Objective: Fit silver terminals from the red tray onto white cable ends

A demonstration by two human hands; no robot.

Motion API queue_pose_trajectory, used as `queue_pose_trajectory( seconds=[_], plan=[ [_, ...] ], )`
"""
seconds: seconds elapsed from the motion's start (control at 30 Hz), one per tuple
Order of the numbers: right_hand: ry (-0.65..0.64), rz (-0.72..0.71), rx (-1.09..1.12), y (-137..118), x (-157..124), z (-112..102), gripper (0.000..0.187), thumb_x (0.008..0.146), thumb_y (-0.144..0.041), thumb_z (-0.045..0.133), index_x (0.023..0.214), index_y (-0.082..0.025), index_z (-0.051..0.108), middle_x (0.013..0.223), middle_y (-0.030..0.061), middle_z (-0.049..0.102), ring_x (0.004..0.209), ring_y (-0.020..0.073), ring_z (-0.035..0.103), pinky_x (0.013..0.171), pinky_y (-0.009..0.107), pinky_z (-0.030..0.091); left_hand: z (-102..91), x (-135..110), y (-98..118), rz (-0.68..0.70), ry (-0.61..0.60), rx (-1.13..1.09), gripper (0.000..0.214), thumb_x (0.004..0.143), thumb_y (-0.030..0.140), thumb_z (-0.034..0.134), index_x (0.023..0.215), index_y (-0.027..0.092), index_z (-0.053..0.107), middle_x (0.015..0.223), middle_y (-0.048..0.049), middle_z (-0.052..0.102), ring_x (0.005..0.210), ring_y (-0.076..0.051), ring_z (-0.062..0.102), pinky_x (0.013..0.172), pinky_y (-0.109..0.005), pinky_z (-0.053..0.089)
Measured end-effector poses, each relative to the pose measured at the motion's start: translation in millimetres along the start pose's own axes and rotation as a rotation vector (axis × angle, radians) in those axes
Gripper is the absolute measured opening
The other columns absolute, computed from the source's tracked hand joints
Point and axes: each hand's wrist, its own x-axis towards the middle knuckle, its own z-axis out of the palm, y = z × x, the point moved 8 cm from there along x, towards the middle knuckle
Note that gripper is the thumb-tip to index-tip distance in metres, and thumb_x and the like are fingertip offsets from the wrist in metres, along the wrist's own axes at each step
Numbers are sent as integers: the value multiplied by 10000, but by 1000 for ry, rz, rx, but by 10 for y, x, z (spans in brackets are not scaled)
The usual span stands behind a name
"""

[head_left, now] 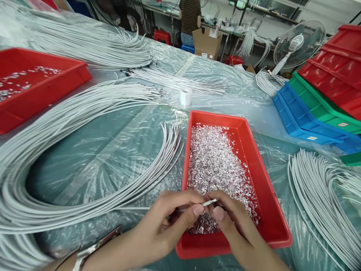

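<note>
My left hand (172, 222) pinches a thin white cable (208, 203) between thumb and forefinger, close to its end. A length of this cable runs off to the left behind the hand. My right hand (237, 222) is closed around the cable's tip, thumb below and forefinger behind. Both hands are over the near part of a red tray (265, 188). Inside the tray lies a heap of small shiny silver pieces (214, 162). To the left, a big looped bundle of white cables (70, 210) has its ends pointing at the tray.
Plastic film covers the table (113, 150). A roll of clear tape (185, 97) stands beyond the tray. Another red tray (45, 92) is at left, and more cable bundles (318, 195) lie around. Stacked bins (310, 113) and a fan (296, 43) are at right. A person (189, 19) is behind.
</note>
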Motion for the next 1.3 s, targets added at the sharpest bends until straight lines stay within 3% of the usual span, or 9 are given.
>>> queue_pose_trajectory(
  seconds=[0.17,0.3,0.5,0.77,0.97,1.3],
  plan=[
    [-10,141,159,131,-48,22,288,920,-455,470,1150,-327,587,1096,39,642,1019,197,604,895,341,496,-21,-13,21,-6,17,57,191,938,227,452,863,190,624,680,-6,629,548,-115,527,457,-210,358],
    [-58,203,218,167,-54,58,307,923,-457,461,1148,-296,593,1068,64,630,941,201,611,852,364,508,-30,-25,37,6,26,88,188,934,227,456,875,189,631,688,-17,655,562,-125,569,456,-205,386],
    [-117,211,268,122,-15,82,274,934,-442,446,1106,-289,596,933,40,617,909,189,597,810,344,508,-42,-29,50,22,45,129,173,923,207,471,896,191,641,729,-24,688,577,-129,602,464,-195,423],
    [-95,127,180,80,10,27,243,923,-359,483,1158,-325,538,1099,34,624,1039,201,589,875,349,473,-83,-60,94,107,108,235,157,920,198,478,936,197,634,734,-27,705,553,-130,619,468,-196,444],
    [-105,89,157,51,3,-10,250,918,-324,493,1166,-335,526,1033,17,640,1010,194,610,822,323,504,-73,-64,120,147,97,265,163,902,130,513,980,235,611,766,19,698,675,-114,662,650,-180,494],
    [-38,88,28,25,-4,-103,260,887,-351,543,1147,-360,543,1030,5,669,966,198,634,781,319,528,-52,-125,88,188,66,350,219,887,89,514,1044,215,597,956,-27,728,804,-125,686,724,-194,494]
  ],
)
